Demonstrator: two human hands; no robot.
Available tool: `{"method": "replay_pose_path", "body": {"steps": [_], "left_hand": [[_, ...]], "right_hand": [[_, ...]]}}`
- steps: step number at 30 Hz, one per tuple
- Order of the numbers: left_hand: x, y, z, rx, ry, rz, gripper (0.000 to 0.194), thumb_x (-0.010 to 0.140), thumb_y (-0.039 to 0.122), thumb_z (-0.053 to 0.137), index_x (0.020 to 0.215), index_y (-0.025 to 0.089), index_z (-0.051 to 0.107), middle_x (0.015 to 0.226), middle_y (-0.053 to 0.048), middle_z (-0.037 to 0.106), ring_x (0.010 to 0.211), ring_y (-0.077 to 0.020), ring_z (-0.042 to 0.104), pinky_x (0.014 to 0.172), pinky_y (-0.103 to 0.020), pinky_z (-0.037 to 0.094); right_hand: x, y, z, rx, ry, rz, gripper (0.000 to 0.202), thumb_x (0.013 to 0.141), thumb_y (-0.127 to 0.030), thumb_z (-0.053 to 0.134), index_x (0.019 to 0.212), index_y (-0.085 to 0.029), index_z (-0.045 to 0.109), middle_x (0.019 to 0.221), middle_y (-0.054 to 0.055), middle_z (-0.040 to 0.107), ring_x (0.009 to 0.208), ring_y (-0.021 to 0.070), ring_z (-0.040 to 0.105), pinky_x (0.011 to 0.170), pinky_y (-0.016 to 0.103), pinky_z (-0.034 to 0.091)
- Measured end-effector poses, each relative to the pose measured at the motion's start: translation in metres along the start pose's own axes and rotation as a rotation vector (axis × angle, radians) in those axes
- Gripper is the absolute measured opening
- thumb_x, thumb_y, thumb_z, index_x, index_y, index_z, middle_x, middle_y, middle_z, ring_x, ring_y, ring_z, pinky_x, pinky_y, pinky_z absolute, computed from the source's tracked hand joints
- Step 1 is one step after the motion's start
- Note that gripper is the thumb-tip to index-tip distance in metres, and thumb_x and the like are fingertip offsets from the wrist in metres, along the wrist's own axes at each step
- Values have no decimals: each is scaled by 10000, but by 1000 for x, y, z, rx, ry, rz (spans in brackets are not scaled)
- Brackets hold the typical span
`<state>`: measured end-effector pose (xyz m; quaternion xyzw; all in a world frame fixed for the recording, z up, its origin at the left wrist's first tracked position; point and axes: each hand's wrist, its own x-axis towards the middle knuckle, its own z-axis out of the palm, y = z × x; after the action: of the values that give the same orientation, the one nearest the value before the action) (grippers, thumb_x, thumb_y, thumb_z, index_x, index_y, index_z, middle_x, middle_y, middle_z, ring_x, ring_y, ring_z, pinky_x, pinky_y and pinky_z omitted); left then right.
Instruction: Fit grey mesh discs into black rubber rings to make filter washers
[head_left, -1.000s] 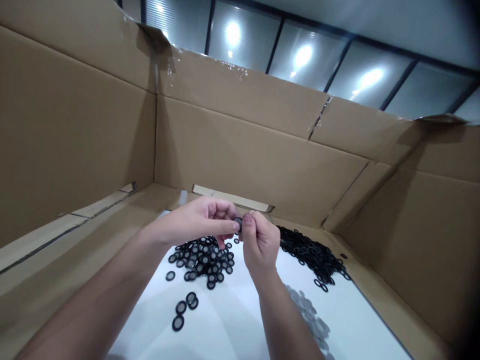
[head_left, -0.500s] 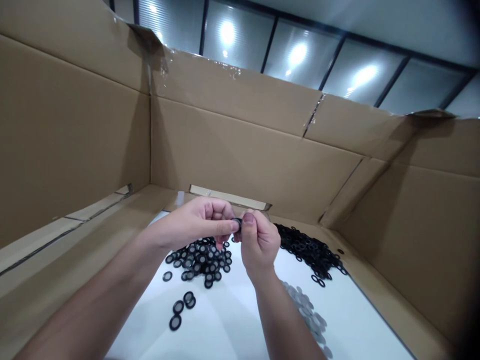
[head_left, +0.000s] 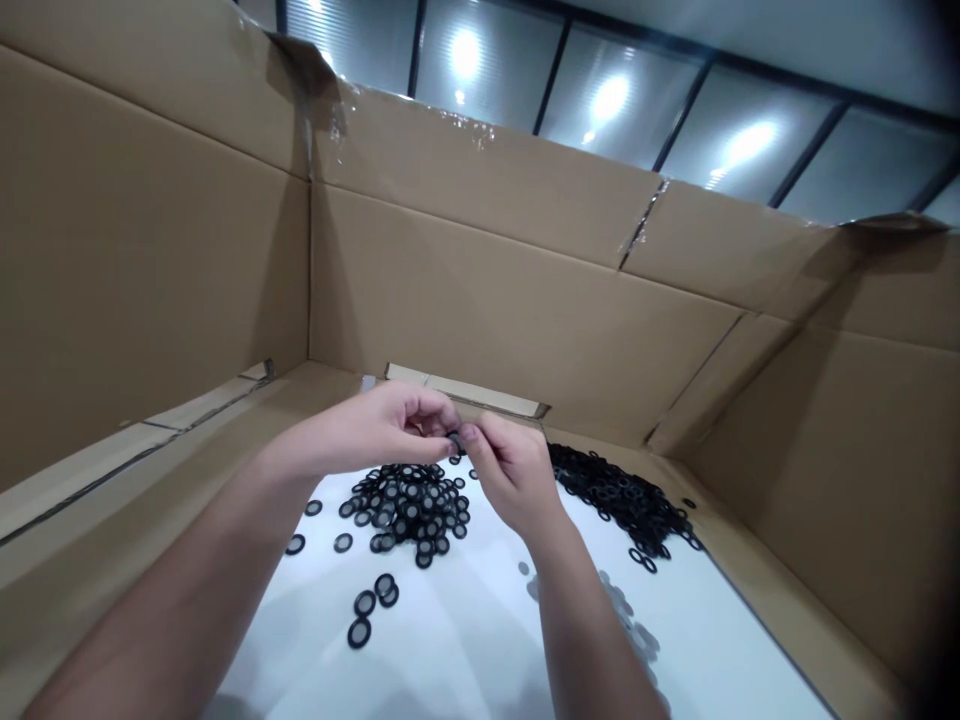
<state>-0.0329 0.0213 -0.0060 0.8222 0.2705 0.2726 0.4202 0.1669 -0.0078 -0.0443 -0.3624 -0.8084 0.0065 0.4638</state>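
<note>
My left hand and my right hand meet above the white board. Between their fingertips is a small black ring, pinched from both sides. Whether a disc sits inside it is too small to tell. Below my left hand lies a pile of black rings with grey centres. Several more of these lie loose at the pile's left and in front of it. Grey discs are spread beside my right forearm, which hides part of them.
A heap of open black rings covers the board's back right. Tall cardboard walls stand at the back, left and right. A slot with a pale strip runs along the foot of the back wall.
Both hands have shifted slightly left with the ring, and the right hand has tilted. More loose rings show left of the pile. The view has moved a little.
</note>
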Motion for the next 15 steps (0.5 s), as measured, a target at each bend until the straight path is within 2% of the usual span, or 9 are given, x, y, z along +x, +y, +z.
{"method": "replay_pose_path", "body": {"steps": [3, 6, 11, 15], "left_hand": [[2, -2, 0, 14, 40, -29, 124, 879, 270, 622, 803, 176, 600, 696, 42, 449, 643, -101, 392, 561, -234, 282], [4, -3, 1, -25, 30, -35, 132, 897, 292, 616, 832, 177, 613, 708, 39, 469, 654, -102, 414, 569, -229, 307], [9, -2, 7, -201, -42, 25, 214, 910, 364, 628, 822, 172, 595, 733, 38, 507, 661, -94, 504, 589, -213, 399], [11, 0, 12, -236, -4, 52, 245, 914, 362, 637, 795, 153, 595, 710, 37, 526, 623, -81, 558, 560, -199, 409]], "right_hand": [[0, 2, -3, -51, -27, 24, 356, 986, -304, 462, 658, -210, 358, 571, -52, 380, 527, 96, 342, 532, 254, 258], [0, 2, -6, -50, -45, 20, 326, 979, -286, 471, 674, -209, 386, 573, -54, 405, 523, 92, 356, 525, 244, 268], [-1, 0, -7, 61, 75, -36, 254, 972, -247, 484, 722, -204, 469, 589, -53, 461, 520, 83, 406, 522, 219, 315], [-1, 0, -8, 122, 81, -1, 300, 989, -266, 466, 697, -200, 443, 575, -48, 453, 521, 84, 408, 530, 230, 318]]}}
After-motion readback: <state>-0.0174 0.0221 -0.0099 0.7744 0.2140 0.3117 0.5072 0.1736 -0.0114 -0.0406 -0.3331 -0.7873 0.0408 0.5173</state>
